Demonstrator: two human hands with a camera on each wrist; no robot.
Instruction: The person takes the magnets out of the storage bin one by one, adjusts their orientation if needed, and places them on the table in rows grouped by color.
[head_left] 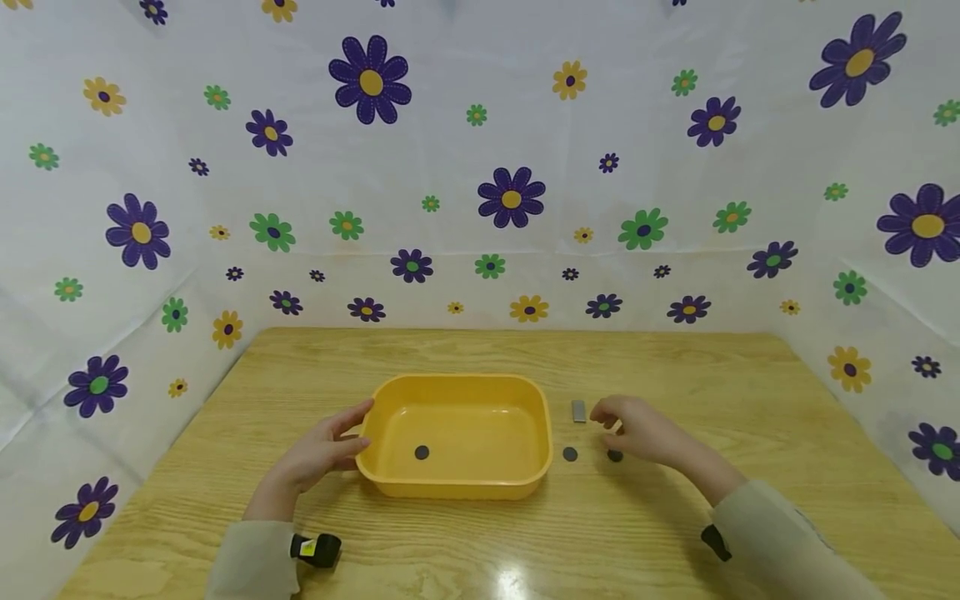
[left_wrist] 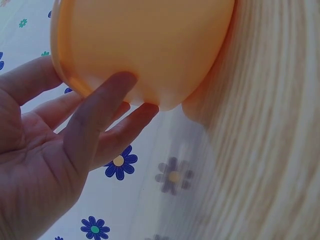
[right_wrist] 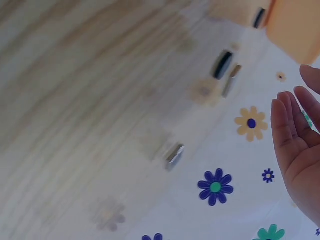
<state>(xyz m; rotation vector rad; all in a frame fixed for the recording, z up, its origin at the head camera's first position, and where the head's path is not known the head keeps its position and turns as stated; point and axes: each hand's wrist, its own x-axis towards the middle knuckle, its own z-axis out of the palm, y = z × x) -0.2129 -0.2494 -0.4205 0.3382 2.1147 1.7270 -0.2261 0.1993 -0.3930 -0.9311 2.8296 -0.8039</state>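
A yellow plastic tray [head_left: 459, 492] stands on the wooden table, and one dark round disc [head_left: 422, 452] lies inside it. At the tray's left end, my left hand [head_left: 318, 454] rests its fingertips and thumb against the outer wall; the left wrist view shows those fingers spread and fairly straight. My right hand [head_left: 637, 429] is over the table right of the tray, fingers loosely bent, nothing visible in them. Below its fingers lies a dark disc [head_left: 615, 456]; another dark disc [head_left: 570, 454] sits closer to the tray. A small grey rectangular piece [head_left: 578, 411] lies just left of the fingertips.
In the right wrist view a second silvery piece [right_wrist: 175, 156] lies apart from the others on the table. A white cloth [head_left: 442, 167] with printed flowers hangs behind and along both sides of the wooden table [head_left: 420, 550].
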